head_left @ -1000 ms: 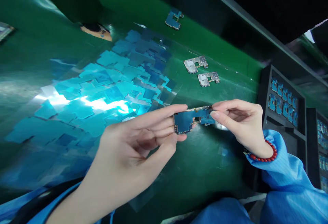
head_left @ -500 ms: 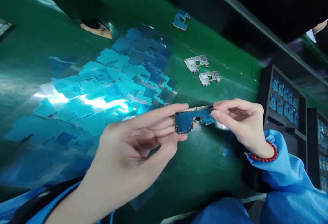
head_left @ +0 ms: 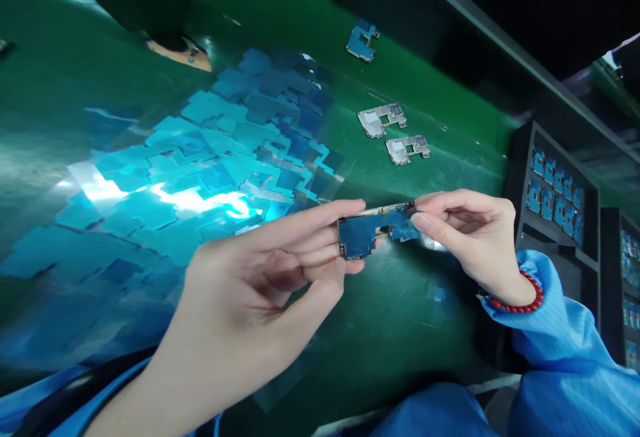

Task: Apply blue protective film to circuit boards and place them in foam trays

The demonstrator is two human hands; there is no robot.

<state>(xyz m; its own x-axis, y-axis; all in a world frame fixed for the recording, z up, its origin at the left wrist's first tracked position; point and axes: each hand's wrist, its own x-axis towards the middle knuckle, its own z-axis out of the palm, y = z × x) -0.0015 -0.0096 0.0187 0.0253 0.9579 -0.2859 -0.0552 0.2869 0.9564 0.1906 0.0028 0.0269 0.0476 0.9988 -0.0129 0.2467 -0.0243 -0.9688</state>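
Note:
A small circuit board (head_left: 359, 235) with blue film over its face is held up between both hands, above the green mat. My left hand (head_left: 270, 290) grips its left end, fingers behind and along the top edge, thumb at the lower left corner. At the board's right end, my right hand (head_left: 467, 230) pinches the upper corner between thumb and forefinger. Beyond the hands lie two bare silvery circuit boards (head_left: 383, 120) and, farther back, a blue-covered circuit board (head_left: 363, 41).
Many loose blue film pieces (head_left: 200, 173) are spread over the green mat (head_left: 400, 330) on the left. To the right stand a black tray (head_left: 595, 223) with rows of boards and a second tray (head_left: 611, 277). Another person's hand (head_left: 183, 53) rests at the upper left.
The board and both hands have stayed nearly in place, with the same grip. The farther blue-covered board appears slightly farther right in view.

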